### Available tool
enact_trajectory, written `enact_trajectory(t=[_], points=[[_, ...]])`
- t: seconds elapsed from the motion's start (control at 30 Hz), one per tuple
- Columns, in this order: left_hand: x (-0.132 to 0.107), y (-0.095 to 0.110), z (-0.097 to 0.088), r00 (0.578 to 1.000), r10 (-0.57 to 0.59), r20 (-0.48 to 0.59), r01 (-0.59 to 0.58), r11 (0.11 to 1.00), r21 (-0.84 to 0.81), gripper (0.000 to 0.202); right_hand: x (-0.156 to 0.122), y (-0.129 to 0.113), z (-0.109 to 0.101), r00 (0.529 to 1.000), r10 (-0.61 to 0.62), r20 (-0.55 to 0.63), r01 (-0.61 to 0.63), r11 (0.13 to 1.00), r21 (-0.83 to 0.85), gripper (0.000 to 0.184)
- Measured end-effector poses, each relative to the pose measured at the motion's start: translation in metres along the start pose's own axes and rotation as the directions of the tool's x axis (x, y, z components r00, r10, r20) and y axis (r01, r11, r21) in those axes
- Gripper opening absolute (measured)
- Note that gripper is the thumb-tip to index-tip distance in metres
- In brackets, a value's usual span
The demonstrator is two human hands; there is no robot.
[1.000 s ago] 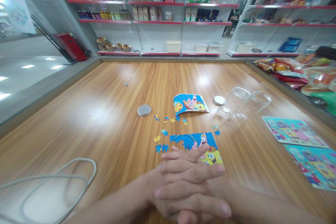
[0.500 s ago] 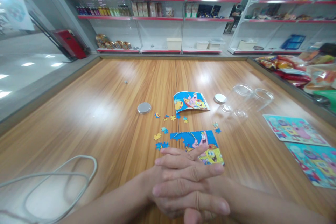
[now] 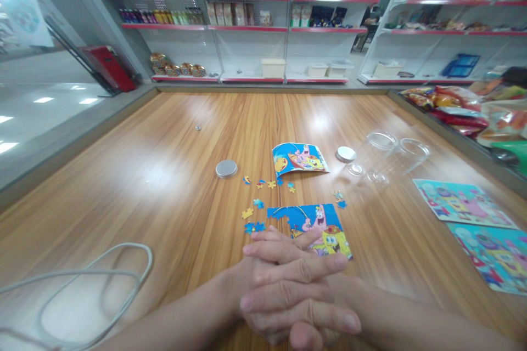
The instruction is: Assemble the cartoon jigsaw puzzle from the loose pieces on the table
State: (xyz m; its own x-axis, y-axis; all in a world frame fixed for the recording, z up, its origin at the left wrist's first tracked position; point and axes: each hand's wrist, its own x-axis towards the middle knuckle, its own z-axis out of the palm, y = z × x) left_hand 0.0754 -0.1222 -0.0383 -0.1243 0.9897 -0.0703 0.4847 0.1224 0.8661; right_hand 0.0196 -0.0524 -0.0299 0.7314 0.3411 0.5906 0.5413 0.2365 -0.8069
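Observation:
My left hand (image 3: 313, 270) and my right hand (image 3: 346, 295) are clasped together with fingers interlaced, resting on the wooden table (image 3: 164, 186) near its front edge. Nothing shows inside them. Just beyond my fingertips lies a partly assembled cartoon jigsaw (image 3: 317, 227), and one fingertip overlaps its near edge. Several loose puzzle pieces (image 3: 257, 203) are scattered to the left of and behind it. A curled printed picture of the same cartoon (image 3: 298, 158) lies farther back.
A round metal lid (image 3: 226, 168) sits left of the pieces, and a second lid (image 3: 346, 153) lies by two clear jars on their sides (image 3: 382, 156). Two finished puzzle boards (image 3: 461, 203) lie at the right. A white cable (image 3: 82, 279) loops at the lower left. Store shelves stand behind.
My hands stay clasped in the same spot. The view has tilted slightly downward, so the table items sit a little higher in the frame.

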Motion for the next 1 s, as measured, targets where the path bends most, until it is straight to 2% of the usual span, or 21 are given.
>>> enact_trajectory(t=[0.07,0.13,0.23,0.27,0.3,0.33,0.4,0.43,0.47,0.53,0.63,0.77,0.83,0.93,1.0], points=[[0.001,0.004,0.005,0.985,-0.173,-0.018,0.173,0.985,-0.009,0.06,0.005,-0.003,0.001,0.99,0.033,-0.135,-0.031,0.999,0.023,0.012],[0.002,0.011,0.011,0.951,-0.306,-0.048,0.306,0.952,-0.007,0.068,0.009,-0.006,0.002,0.985,0.1,-0.139,-0.091,0.993,0.07,0.014],[0.002,0.021,0.02,0.923,-0.371,-0.1,0.374,0.928,0.011,0.07,0.012,-0.007,0.003,0.985,0.168,-0.032,-0.164,0.982,0.096,0.018],[0.001,0.024,0.022,0.919,-0.373,-0.127,0.377,0.926,0.006,0.07,0.012,-0.007,0.003,0.981,0.18,-0.076,-0.176,0.983,0.059,0.024],[0.001,0.027,0.025,0.913,-0.373,-0.163,0.377,0.926,-0.007,0.07,0.011,-0.007,0.004,0.964,0.186,-0.19,-0.191,0.982,-0.008,0.032],[0.001,0.029,0.027,0.904,-0.377,-0.203,0.38,0.925,-0.026,0.069,0.01,-0.007,0.005,0.92,0.179,-0.348,-0.224,0.97,-0.094,0.04],[0.002,0.032,0.033,0.881,-0.397,-0.257,0.394,0.917,-0.066,0.067,0.009,-0.006,0.008,0.761,0.132,-0.635,-0.35,0.908,-0.231,0.051],[0.002,0.033,0.035,0.879,-0.404,-0.252,0.396,0.914,-0.084,0.065,0.009,-0.006,0.009,0.692,0.117,-0.712,-0.409,0.877,-0.253,0.053],[0.003,0.032,0.037,0.889,-0.4,-0.222,0.388,0.917,-0.099,0.064,0.009,-0.007,0.01,0.645,0.115,-0.755,-0.443,0.862,-0.247,0.052],[0.005,0.025,0.039,0.93,-0.343,-0.129,0.327,0.936,-0.133,0.06,0.011,-0.008,0.011,0.612,0.162,-0.774,-0.443,0.881,-0.166,0.049],[0.007,0.006,0.034,0.985,-0.169,-0.033,0.159,0.966,-0.206,0.055,0.019,-0.012,0.011,0.606,0.225,-0.763,-0.342,0.94,0.006,0.052],[0.01,-0.017,0.017,0.998,0.069,0.008,-0.063,0.944,-0.324,0.053,0.026,-0.018,0.01,0.666,0.297,-0.685,-0.302,0.946,0.117,0.064],[0.011,-0.022,0.012,0.999,0.05,0.018,-0.04,0.941,-0.336,0.054,0.026,-0.018,0.009,0.667,0.295,-0.685,-0.33,0.94,0.084,0.063],[0.007,-0.024,0.01,0.997,-0.07,0.037,0.078,0.937,-0.341,0.057,0.023,-0.016,0.008,0.632,0.274,-0.725,-0.331,0.941,0.067,0.056],[0.002,-0.025,0.011,0.994,-0.11,0.021,0.11,0.915,-0.387,0.057,0.024,-0.014,0.008,0.676,0.282,-0.681,-0.294,0.95,0.101,0.058]])
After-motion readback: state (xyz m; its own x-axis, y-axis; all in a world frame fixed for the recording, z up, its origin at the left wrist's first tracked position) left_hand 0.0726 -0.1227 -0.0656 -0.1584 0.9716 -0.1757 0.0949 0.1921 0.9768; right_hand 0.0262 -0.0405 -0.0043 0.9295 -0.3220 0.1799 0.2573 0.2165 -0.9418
